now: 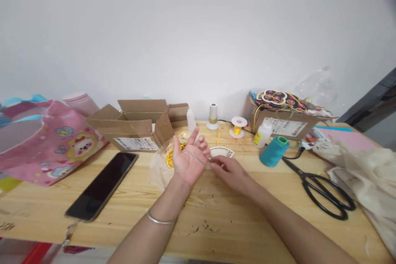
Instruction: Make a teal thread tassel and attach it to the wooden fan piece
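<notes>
My left hand (191, 161) is turned palm up, with the thumb and index finger extended and the other fingers loosely bent. A thin grey-blue thread (195, 157) lies across its palm and runs towards my right hand (228, 172). The fingers of that hand are drawn together close to the left palm's edge, seemingly pinching the thread; its exact end is hidden. Just behind them is a fan-shaped wooden cutout (223, 151) with openwork corners, partly covered, and a yellow cord (218, 138) leads away from its top. Yellow cord in a clear plastic bag (159, 171) sits behind my left wrist.
To the right are a teal thread cone (274, 151), black scissors (321, 192), a glue bottle (262, 133) and a filled carton (287, 126). A yellow cord spool (238, 127) and a white spool (213, 116) stand behind. Leftward are an open carton (133, 132), a phone (102, 185) and a pink bag (62, 140).
</notes>
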Tool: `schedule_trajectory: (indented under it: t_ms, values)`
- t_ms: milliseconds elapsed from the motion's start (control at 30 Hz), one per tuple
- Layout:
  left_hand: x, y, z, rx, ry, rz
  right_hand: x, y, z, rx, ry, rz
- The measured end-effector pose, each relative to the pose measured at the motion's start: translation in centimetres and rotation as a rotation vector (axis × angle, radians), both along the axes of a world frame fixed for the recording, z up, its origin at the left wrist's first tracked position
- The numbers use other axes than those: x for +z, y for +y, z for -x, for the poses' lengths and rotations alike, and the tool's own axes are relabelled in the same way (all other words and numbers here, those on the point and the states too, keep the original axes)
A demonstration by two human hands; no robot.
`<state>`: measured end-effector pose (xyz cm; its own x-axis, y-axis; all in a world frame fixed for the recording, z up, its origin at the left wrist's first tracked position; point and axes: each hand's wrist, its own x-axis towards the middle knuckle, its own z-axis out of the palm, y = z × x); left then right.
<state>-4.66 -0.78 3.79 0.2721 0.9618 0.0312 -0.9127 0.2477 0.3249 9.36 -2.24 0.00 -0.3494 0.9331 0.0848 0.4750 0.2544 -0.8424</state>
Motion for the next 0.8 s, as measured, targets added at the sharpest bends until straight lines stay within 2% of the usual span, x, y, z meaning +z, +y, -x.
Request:
schedule_trajectory:
  t_ms: [100,167,367,467,567,800]
  values:
    - [-0.2,0.0,0.2,-0.028,0.021,-0.039,0.6,-0.2,-0.2,0.087,-0.160,0.027]
    - [-0.5,0.1,0.4,-0.029,0.043,-0.052,1.0,-0.3,-0.4,0.122,-0.232,-0.010]
    - [-0.7,0.4,0.7,0.033,0.091,-0.053,1.4,-0.6,-0.7,0.263,-0.422,-0.278]
    - [-0.8,0.5,0.7,0.034,0.119,-0.059,1.7,-0.8,-0.6,0.282,-0.511,-0.380]
    - [-1.0,0.6,0.4,-0.034,0.219,-0.064,2.3,-1.1,-0.4,0.271,-0.535,-0.449]
    - [-1.2,-0.7,-1.9,-0.314,0.520,0.028,3.2,-1.1,-1.1,0.207,-0.441,-0.674]
